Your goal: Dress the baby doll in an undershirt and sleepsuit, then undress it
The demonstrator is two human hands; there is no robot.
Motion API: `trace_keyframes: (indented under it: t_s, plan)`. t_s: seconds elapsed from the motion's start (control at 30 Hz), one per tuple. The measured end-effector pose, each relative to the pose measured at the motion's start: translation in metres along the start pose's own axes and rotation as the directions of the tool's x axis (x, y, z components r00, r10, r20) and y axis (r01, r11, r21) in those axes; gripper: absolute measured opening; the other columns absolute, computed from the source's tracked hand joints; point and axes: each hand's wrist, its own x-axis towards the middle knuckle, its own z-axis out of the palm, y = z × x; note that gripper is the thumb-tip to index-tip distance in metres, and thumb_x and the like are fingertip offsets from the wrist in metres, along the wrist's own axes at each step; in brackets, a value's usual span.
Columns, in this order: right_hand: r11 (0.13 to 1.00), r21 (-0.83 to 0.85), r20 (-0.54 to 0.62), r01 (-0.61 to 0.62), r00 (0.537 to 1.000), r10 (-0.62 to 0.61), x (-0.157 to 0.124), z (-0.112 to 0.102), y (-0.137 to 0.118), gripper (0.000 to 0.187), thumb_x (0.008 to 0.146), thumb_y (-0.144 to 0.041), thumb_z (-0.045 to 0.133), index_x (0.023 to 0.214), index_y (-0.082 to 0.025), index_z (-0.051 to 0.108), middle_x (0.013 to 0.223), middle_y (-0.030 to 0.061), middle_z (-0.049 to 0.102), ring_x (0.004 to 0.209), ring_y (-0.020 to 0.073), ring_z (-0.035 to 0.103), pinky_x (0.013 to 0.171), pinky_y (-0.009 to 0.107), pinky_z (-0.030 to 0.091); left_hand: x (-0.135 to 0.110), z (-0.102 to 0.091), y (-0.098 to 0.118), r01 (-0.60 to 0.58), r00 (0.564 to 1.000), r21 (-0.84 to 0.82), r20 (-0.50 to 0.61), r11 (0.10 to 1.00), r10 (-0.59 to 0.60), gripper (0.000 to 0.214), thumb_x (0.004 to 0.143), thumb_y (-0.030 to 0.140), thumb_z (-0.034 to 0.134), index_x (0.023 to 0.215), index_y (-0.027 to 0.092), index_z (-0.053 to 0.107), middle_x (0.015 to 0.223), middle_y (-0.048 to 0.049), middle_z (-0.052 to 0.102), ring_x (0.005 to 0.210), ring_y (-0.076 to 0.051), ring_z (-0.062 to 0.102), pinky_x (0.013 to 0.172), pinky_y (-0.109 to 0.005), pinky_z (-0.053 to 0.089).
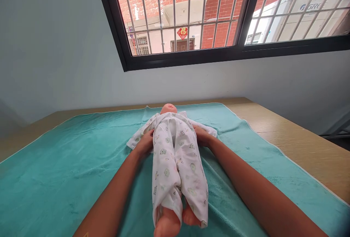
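Observation:
A baby doll (168, 108) lies on its back, its feet (167, 223) toward me and its head at the far end. White printed trousers (165, 156) cover its legs and reach high over its belly. Beneath them a matching white top (206, 128) spreads out at both sides. At the left of the waist, my left hand (146, 141) is closed on the trousers' edge, fingers curled in. My right hand (201, 136) grips the opposite side of the trousers; its fingertips are largely hidden by the cloth.
A turquoise towel (82, 156) lies under the doll, slightly wrinkled. It covers much of a wooden table (273, 131), whose surface shows at the right and along the back. Behind stand a pale wall (54, 47) and a black-framed window (186, 55) with metal bars.

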Motion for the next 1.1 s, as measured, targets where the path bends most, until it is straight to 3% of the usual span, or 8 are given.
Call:
trace_keyframes:
  t_s: [0.17,0.47,0.67,0.9,1.1]
  plan:
    - [0.998,-0.058,0.006,0.013,1.0,-0.012,-0.004,0.005,-0.006,0.033,0.061,-0.03,0.076,0.092,-0.019,0.07,0.082,0.0047,0.07,0.081,0.0218,0.063,0.073,0.033,0.053,-0.005,0.007,-0.007,-0.003,0.996,-0.113,0.084,0.994,0.012,0.038,0.062,0.031,0.076,0.096,0.016,0.069,0.086,-0.0083,0.072,0.081,-0.024,0.064,0.073,-0.036,0.053]
    - [0.997,-0.062,0.047,0.054,0.998,-0.051,-0.004,0.01,-0.004,0.033,0.063,-0.028,0.075,0.095,-0.019,0.07,0.086,0.0051,0.07,0.083,0.0217,0.063,0.078,0.033,0.052,0.004,0.006,-0.018,-0.005,0.985,-0.086,-0.172,0.996,-0.01,0.006,0.072,0.023,0.063,0.071,0.018,0.066,0.073,-0.0068,0.069,0.082,-0.026,0.062,0.071,-0.038,0.052]
    - [0.936,-0.33,-0.053,0.124,0.987,-0.15,-0.001,0.013,-0.001,0.028,0.065,-0.033,0.073,0.088,-0.018,0.071,0.085,0.0032,0.07,0.083,0.0225,0.06,0.077,0.032,0.048,-0.001,0.01,-0.021,-0.04,0.978,-0.075,-0.207,0.996,0.023,0.012,0.074,0.028,0.058,0.07,0.017,0.063,0.065,-0.0052,0.064,0.08,-0.026,0.06,0.067,-0.036,0.051]
    - [0.766,-0.606,-0.139,0.213,0.92,-0.366,0.01,0.015,0.011,0.022,0.068,-0.039,0.065,0.064,-0.018,0.061,0.076,0.0038,0.066,0.074,0.02,0.053,0.07,0.031,0.043,-0.005,0.019,-0.021,-0.056,0.97,-0.128,-0.241,0.99,0.023,0.024,0.075,0.038,0.054,0.07,0.016,0.061,0.062,-0.0044,0.06,0.074,-0.023,0.059,0.064,-0.034,0.048]
    - [0.738,-0.656,-0.271,0.159,0.863,-0.427,0.015,0.021,0.018,0.021,0.067,-0.037,0.057,0.059,-0.019,0.049,0.07,0.0034,0.061,0.067,0.0172,0.045,0.065,0.031,0.036,0.003,0.015,-0.028,-0.106,0.966,-0.045,-0.243,0.993,0.092,0.022,0.08,0.033,0.044,0.071,0.017,0.057,0.065,-0.004,0.06,0.076,-0.022,0.057,0.067,-0.033,0.049]
